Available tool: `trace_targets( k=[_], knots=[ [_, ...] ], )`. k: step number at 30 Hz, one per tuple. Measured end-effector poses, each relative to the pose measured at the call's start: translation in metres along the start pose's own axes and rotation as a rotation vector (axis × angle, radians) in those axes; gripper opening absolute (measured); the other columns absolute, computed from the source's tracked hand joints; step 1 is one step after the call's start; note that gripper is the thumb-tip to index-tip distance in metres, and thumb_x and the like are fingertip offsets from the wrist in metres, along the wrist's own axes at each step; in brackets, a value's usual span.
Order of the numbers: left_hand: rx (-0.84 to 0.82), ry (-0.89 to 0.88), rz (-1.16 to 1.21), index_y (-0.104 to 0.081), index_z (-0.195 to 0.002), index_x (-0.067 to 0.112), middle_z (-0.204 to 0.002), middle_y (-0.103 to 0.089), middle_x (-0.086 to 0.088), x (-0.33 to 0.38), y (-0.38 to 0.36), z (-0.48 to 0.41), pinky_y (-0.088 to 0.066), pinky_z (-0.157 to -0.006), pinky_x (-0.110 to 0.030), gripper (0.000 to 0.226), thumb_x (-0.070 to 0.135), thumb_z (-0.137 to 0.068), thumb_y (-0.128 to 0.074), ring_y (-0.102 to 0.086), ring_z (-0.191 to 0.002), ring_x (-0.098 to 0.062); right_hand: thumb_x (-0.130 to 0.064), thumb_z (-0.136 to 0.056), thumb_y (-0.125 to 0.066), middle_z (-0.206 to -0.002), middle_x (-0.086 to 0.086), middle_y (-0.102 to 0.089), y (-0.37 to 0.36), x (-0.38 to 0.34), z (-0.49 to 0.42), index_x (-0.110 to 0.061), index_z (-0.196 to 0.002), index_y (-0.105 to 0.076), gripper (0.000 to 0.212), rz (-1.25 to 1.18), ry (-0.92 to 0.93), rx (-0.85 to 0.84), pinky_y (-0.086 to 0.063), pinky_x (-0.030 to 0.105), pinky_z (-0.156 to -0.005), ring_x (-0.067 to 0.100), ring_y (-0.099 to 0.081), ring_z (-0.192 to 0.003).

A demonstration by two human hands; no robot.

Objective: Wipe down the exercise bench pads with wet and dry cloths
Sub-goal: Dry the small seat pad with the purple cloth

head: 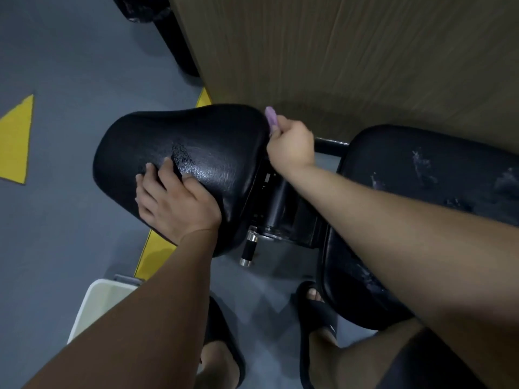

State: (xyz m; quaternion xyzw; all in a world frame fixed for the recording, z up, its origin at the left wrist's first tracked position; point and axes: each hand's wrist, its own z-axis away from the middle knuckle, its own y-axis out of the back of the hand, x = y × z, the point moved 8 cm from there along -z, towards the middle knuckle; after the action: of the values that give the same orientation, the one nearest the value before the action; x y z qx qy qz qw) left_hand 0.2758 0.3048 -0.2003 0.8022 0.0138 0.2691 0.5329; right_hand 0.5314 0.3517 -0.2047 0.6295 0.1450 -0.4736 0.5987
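The black seat pad [213, 141] of the bench fills the middle of the head view, shiny with a cracked patch near its centre. My left hand [174, 200] rests flat on its near left side, fingers spread. My right hand [292, 144] grips a purple cloth [271, 117] at the pad's far right edge, against the wall side. Most of the cloth is hidden in my fist. The long back pad [427, 175] lies to the right, its black cover worn and flaking.
A wood-grain wall panel [365, 51] stands close behind the bench. A white bucket [101, 301] sits on the grey floor at lower left. The black adjustment knob [248, 249] sticks out under the seat. My feet in black slides [317, 313] stand beside the frame.
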Motion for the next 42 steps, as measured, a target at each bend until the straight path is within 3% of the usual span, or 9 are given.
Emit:
trace_targets(
  k=[4,8,10,12,17,22,29,39,42],
  knots=[
    [-0.022,0.007,-0.017,-0.054,-0.142,0.024,-0.155,-0.044,-0.004,0.000,-0.001,0.000,-0.023,-0.118,-0.052,0.048,0.036,-0.097,-0.042,-0.031,-0.149,-0.029,-0.015,-0.105,-0.043,-0.103,0.018,-0.068,-0.010,0.010,0.056,-0.006,-0.115,-0.067,0.027,-0.054,-0.160,0.089,-0.039,0.023,-0.071,0.032,-0.065,-0.093],
    [-0.049,0.019,-0.023,-0.053,-0.142,0.024,-0.156,-0.043,-0.004,0.001,0.001,-0.001,-0.023,-0.118,-0.052,0.050,0.038,-0.097,-0.039,-0.030,-0.149,-0.028,-0.010,-0.102,-0.044,-0.099,0.009,-0.056,-0.024,0.011,0.118,-0.007,-0.125,-0.065,0.031,-0.164,-0.292,0.101,-0.048,0.019,-0.085,0.026,-0.062,-0.088],
    [-0.057,0.020,-0.015,-0.053,-0.142,0.023,-0.156,-0.043,-0.004,0.002,0.001,0.000,-0.023,-0.118,-0.053,0.051,0.038,-0.096,-0.038,-0.030,-0.149,-0.028,-0.008,-0.104,-0.045,-0.113,0.009,-0.065,-0.020,0.012,0.123,-0.008,-0.125,-0.069,0.032,-0.312,-0.356,0.093,-0.045,0.003,-0.079,0.022,-0.066,-0.098],
    [-0.057,0.025,-0.014,-0.053,-0.142,0.023,-0.156,-0.044,-0.004,0.002,0.002,0.000,-0.023,-0.118,-0.053,0.052,0.039,-0.096,-0.037,-0.030,-0.149,-0.028,-0.013,-0.105,-0.048,-0.117,0.009,-0.072,-0.011,0.014,0.099,-0.013,-0.124,-0.072,0.030,-0.334,-0.360,0.119,-0.037,0.002,-0.072,0.018,-0.067,-0.104],
    [-0.039,0.029,-0.041,-0.054,-0.141,0.025,-0.155,-0.044,-0.002,0.002,0.001,0.000,-0.024,-0.118,-0.051,0.052,0.038,-0.094,-0.035,-0.031,-0.149,-0.026,-0.015,-0.108,-0.043,-0.128,0.002,-0.069,-0.004,0.016,0.043,-0.024,-0.138,-0.064,0.038,-0.337,-0.285,0.103,-0.033,0.002,-0.080,0.011,-0.061,-0.111],
    [-0.040,0.031,-0.059,-0.054,-0.141,0.027,-0.155,-0.043,0.000,0.003,0.003,0.001,-0.024,-0.118,-0.048,0.053,0.039,-0.094,-0.033,-0.031,-0.149,-0.024,-0.007,-0.106,-0.044,-0.132,0.003,-0.066,-0.015,0.023,0.073,-0.016,-0.138,-0.062,0.038,-0.426,-0.289,0.138,-0.034,-0.007,-0.074,0.005,-0.057,-0.107],
    [-0.074,0.035,-0.056,-0.051,-0.144,0.028,-0.157,-0.041,0.000,0.002,0.002,0.001,-0.023,-0.118,-0.049,0.053,0.038,-0.095,-0.032,-0.029,-0.149,-0.024,-0.002,-0.098,-0.051,-0.102,0.008,-0.057,-0.038,0.018,0.158,-0.017,-0.123,-0.071,0.035,-0.490,-0.312,0.282,-0.051,0.023,-0.085,0.018,-0.061,-0.082],
    [-0.057,0.044,-0.071,-0.051,-0.144,0.030,-0.158,-0.040,0.000,0.001,0.002,0.000,-0.024,-0.118,-0.050,0.053,0.040,-0.096,-0.029,-0.029,-0.149,-0.025,-0.007,-0.101,-0.053,-0.104,0.010,-0.059,-0.025,0.020,0.093,-0.015,-0.142,-0.059,0.042,-0.360,-0.136,0.272,-0.043,0.015,-0.095,0.019,-0.063,-0.096],
    [-0.044,0.037,-0.081,-0.051,-0.144,0.031,-0.157,-0.041,0.001,0.001,0.001,0.000,-0.024,-0.118,-0.050,0.053,0.039,-0.096,-0.030,-0.030,-0.149,-0.024,-0.002,-0.098,-0.054,-0.106,0.009,-0.058,-0.029,0.015,0.124,-0.014,-0.140,-0.061,0.044,-0.394,-0.088,0.347,-0.046,0.016,-0.095,0.017,-0.062,-0.094]
  ],
)
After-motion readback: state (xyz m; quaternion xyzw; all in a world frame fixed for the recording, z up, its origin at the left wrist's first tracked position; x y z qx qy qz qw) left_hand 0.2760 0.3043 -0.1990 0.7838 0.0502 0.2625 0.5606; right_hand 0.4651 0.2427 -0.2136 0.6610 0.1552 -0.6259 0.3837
